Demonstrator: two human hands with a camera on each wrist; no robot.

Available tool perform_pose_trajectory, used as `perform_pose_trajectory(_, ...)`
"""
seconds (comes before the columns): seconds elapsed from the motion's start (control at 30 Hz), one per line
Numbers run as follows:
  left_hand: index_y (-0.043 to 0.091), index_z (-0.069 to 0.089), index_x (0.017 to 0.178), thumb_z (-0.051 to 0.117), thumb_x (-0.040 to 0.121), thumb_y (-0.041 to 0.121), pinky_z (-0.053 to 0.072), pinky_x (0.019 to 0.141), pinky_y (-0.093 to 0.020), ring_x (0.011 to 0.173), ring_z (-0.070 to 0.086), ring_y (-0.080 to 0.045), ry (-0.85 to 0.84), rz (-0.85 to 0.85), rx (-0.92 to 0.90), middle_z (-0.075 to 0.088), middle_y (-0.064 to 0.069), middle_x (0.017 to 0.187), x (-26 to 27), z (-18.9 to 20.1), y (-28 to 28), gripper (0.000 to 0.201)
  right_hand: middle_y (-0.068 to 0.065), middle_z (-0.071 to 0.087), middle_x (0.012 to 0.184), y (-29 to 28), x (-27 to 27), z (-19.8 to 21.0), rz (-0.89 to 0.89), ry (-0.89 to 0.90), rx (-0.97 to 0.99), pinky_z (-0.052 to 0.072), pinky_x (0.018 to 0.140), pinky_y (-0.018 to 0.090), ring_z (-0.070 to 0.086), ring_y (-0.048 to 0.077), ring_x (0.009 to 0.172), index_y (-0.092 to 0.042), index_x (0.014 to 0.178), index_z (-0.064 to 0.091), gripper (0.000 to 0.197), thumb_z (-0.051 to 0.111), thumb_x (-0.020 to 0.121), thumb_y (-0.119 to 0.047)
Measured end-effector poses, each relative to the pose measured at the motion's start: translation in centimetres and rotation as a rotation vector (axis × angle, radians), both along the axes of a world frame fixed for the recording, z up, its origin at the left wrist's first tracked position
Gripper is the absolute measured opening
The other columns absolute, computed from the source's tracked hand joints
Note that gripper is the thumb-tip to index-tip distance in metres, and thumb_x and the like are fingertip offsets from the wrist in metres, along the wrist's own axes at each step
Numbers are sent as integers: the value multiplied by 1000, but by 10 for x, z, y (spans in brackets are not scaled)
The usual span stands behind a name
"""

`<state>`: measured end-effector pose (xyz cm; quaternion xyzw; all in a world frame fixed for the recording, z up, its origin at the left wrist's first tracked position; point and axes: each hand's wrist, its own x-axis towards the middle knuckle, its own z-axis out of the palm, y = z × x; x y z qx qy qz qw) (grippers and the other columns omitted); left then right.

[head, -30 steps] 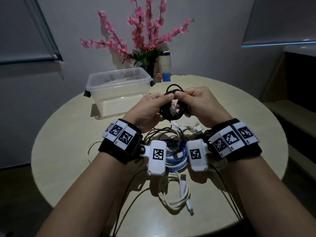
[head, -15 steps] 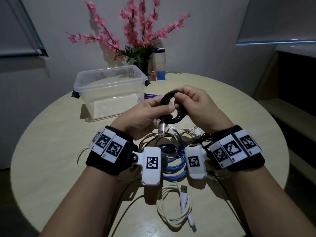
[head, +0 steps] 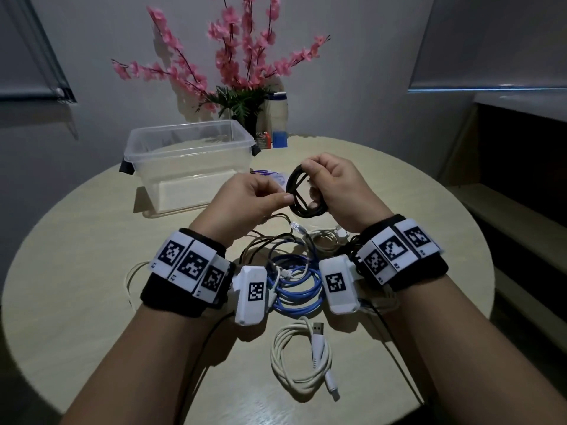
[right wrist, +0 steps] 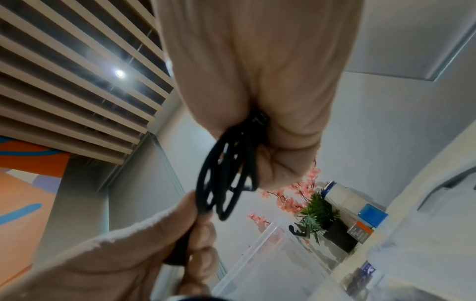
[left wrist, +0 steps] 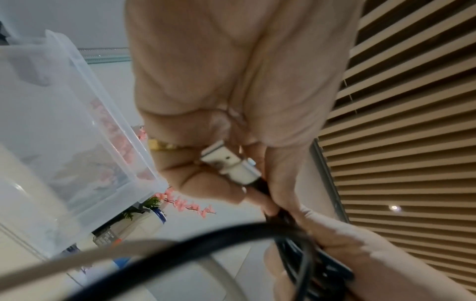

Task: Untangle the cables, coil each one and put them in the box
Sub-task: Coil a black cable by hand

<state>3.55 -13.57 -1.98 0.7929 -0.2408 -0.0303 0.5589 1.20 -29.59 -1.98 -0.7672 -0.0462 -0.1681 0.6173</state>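
At a round table (head: 92,271), the clear plastic box (head: 190,154) stands open at 11 o'clock of the hands, seemingly ready for finished coils. At 6 o'clock lie the blue cable (head: 294,289) and white cable (head: 294,363). The right hand (head: 337,188) clenches the black cable (head: 302,194) coil to keep its loops bunched, while the left hand (head: 245,200) pinches the plug end (left wrist: 231,165), probably to tuck it in.

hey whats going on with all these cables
A person is tidying cables at a round beige table. The right hand grips a coiled black cable above it, while the left hand pinches the cable's plug end. A coiled white USB cable, a blue cable and others lie below. The clear plastic box holds none yet.
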Motion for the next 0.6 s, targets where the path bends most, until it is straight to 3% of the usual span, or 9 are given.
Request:
perform_pose_trajectory(0.13,21,66,73,69,84,18,42,64,-25,66,51,-12,-184,82,-123,64,-11,74,5,3,9,12,0,41,57,4,-1,0,57,-25,21,40,45,24,39,11,50,-15,84,61,17,51,98,-16)
perform_pose_trajectory(0.23,22,68,76,70,83,21,35,54,-10,53,44,2,-305,204,-164,62,5,70,6,6,10,8,2,46,63,5,-2,-4,155,-9,81,42,45,22,40,9,50,-12,90,62,17,47,99,-12)
perform_pose_trajectory(0.3,19,71,78,71,82,20,33,52,-6,53,47,5,-341,236,-157,63,6,72,7,6,12,5,4,55,72,5,-5,-6,250,21,186,44,46,22,43,9,50,-10,97,61,19,43,100,-8)
perform_pose_trajectory(0.4,21,69,73,72,81,16,40,52,-12,50,50,2,-336,172,-57,61,7,60,8,4,13,11,10,60,85,4,-9,-8,345,24,313,44,45,22,44,9,51,-6,103,61,22,40,99,-2)
perform_pose_trajectory(0.47,24,67,72,72,81,14,50,60,-21,56,58,-5,-339,132,13,65,6,62,8,2,12,14,17,57,92,5,-10,-8,371,0,366,42,45,21,43,9,51,-3,106,61,23,40,98,0)
perform_pose_trajectory(0.53,26,67,71,70,82,13,56,66,-27,59,61,-6,-345,137,7,66,8,63,8,1,11,17,16,58,90,9,-10,-7,391,-18,416,41,45,21,43,8,50,0,107,59,23,38,98,1)
perform_pose_trajectory(0.6,22,65,73,66,86,11,58,66,-32,60,64,-10,-273,117,-80,67,3,64,8,2,12,17,8,60,79,12,-10,-6,412,-28,458,42,46,20,43,8,49,0,108,58,24,36,98,0)
